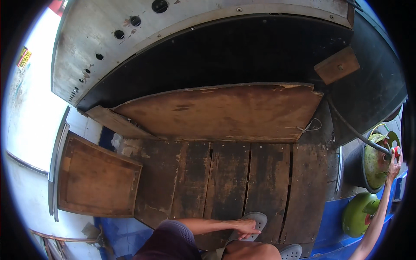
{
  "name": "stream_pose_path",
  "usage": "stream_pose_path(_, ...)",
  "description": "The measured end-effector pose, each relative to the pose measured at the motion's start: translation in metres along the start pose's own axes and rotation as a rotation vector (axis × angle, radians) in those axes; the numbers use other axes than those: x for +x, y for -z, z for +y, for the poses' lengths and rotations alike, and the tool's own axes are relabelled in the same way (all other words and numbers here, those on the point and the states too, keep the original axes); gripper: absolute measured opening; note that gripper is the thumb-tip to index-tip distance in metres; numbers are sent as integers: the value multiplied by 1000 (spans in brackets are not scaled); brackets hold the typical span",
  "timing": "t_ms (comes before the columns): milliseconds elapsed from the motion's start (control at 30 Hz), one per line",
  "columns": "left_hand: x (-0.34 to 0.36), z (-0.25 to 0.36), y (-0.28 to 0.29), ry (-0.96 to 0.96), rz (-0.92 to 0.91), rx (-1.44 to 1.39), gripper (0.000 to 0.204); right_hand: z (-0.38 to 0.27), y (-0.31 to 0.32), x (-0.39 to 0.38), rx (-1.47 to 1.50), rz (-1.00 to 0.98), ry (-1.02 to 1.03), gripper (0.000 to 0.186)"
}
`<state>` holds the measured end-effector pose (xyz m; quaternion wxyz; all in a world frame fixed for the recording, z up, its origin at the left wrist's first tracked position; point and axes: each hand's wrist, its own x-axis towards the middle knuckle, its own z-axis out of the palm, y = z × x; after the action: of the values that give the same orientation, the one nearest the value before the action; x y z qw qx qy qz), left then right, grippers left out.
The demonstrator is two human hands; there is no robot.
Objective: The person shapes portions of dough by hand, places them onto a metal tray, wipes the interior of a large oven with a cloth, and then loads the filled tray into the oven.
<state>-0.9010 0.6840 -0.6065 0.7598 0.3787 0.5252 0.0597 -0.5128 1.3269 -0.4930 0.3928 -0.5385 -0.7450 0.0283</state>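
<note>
At the far right, my right arm reaches out and my right hand (pixel 393 168) is closed on a gas regulator (pixel 396 151) with a red knob. The regulator sits at the top of a worn yellow-green gas cylinder (pixel 375 161). A grey hose (pixel 362 138) runs from it up to the dark metal housing. My left hand (pixel 247 227) hangs by my bent knee, above a grey clog (pixel 259 221) on my foot. Its fingers are loosely bent and apart, with nothing visible in them.
A second green cylinder (pixel 358 215) stands nearer on the blue floor. Dark wooden planks (pixel 229 173) lie before me, with a brown board (pixel 225 112) leaning behind them. Across the top spans a metal panel (pixel 104 32) with round holes. A wooden frame (pixel 99 180) stands left.
</note>
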Motion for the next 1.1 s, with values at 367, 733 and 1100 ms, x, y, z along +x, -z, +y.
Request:
stream_pose_path(367,1,-2,0,-35,-4,-2,69,-69,3,-13,248,179,151,32)
stream_pose_path(733,3,2,-6,22,119,114,61,-38,11,-1,31,148,337,50)
stream_pose_path(1100,-184,240,33,-195,1193,-133,32,-177,185,41,-270,-547,230,34)
